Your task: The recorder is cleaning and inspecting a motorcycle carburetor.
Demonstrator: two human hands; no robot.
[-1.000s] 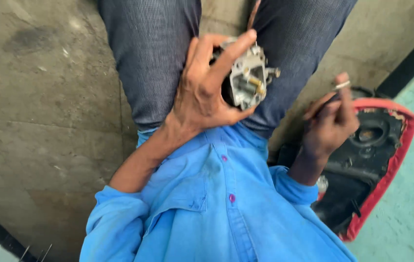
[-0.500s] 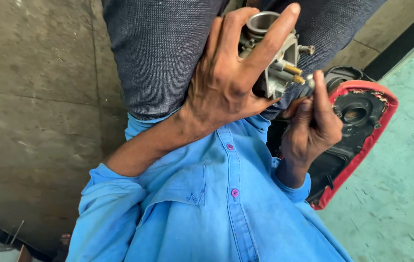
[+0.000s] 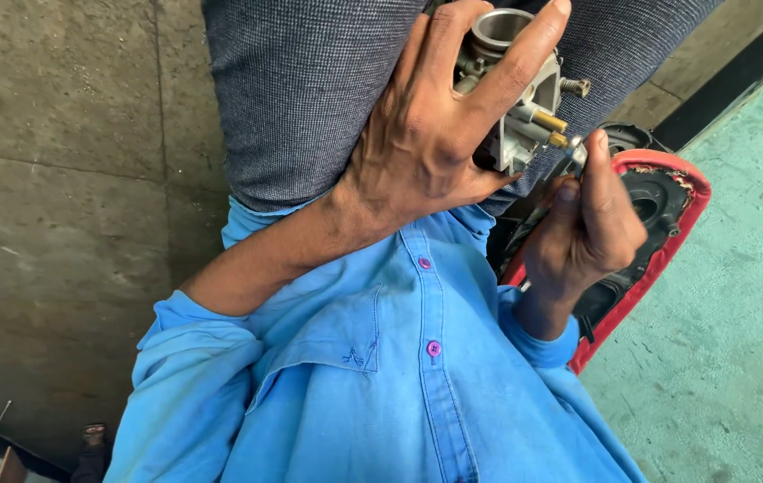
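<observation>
Now right hand (image 3: 592,224) w/ small tool (image 3: 576,154) is closer to carburetor (image 3: 515,98).

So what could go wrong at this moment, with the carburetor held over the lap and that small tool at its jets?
1. The left hand alone holds the carburetor in mid-air over the trousers; a loose grip could drop it.
2. The right hand pinches a thin metal tool at the brass jets; a slip might mar them or jab a finger.
3. Any loosened small part might fall unseen into the red-rimmed tray.
</observation>
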